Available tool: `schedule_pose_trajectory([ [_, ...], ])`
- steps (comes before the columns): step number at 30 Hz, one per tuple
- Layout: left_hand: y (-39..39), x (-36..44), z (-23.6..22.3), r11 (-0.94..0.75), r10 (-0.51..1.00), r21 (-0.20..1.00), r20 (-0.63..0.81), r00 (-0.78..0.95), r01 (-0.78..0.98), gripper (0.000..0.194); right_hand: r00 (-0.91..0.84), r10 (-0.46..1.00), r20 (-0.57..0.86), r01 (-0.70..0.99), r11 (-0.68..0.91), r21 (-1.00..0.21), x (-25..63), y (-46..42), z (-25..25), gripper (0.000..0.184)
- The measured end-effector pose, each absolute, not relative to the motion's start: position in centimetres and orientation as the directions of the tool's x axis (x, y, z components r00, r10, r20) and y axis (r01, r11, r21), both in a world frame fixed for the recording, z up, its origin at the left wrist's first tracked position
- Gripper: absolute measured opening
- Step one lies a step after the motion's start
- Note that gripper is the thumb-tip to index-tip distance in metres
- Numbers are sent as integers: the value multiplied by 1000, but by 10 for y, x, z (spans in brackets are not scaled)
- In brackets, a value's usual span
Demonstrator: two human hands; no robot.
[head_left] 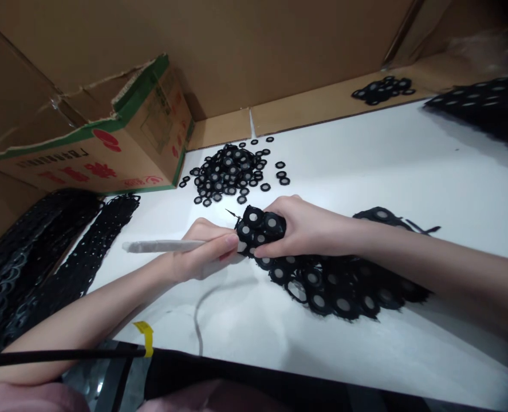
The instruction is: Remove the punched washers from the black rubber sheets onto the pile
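Observation:
My left hand is closed round a slim white pen-like tool, its free end pointing left. The tool's other end is hidden behind my fingers, which touch the edge of a black rubber sheet. Round cells with pale centres cover this sheet. My right hand grips its raised, folded end, thumb in front. From there the sheet trails right across the table, partly under my right forearm. Beyond my hands lies a heap of small black rings with pale centres, several of them scattered loose around it.
A cardboard box with green edges stands at the back left. Black perforated strips lie along the left side of the white table. Another black pile and a black sheet are at the back right. Yellow tape marks the front edge.

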State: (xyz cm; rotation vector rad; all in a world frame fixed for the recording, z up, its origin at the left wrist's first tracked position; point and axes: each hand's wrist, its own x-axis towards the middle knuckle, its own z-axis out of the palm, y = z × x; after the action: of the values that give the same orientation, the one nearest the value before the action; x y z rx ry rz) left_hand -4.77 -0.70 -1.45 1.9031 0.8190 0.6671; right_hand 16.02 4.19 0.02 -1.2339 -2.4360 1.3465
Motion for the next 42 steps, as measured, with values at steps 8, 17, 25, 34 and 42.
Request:
schedule_pose_trajectory([
  [8,-7,-47,-13,-177,796,965,25,605,193,47,-647,694,-317,646,277,-711,164,44,2,31],
  [17,4,-62,-19,-37,890,999,18,456,33,46,-745,664,-63,473,459,-752,170,49,-6,34],
  [25,14,-56,-20,-268,907,873,87,411,407,42,-581,810,84,537,459,-707,159,53,-20,9],
  [34,16,-48,-15,-466,825,717,142,547,519,38,-512,852,108,543,419,-728,157,51,-21,10],
  [42,15,-45,-15,-501,805,698,158,572,512,37,-509,851,125,507,414,-756,156,51,-23,11],
])
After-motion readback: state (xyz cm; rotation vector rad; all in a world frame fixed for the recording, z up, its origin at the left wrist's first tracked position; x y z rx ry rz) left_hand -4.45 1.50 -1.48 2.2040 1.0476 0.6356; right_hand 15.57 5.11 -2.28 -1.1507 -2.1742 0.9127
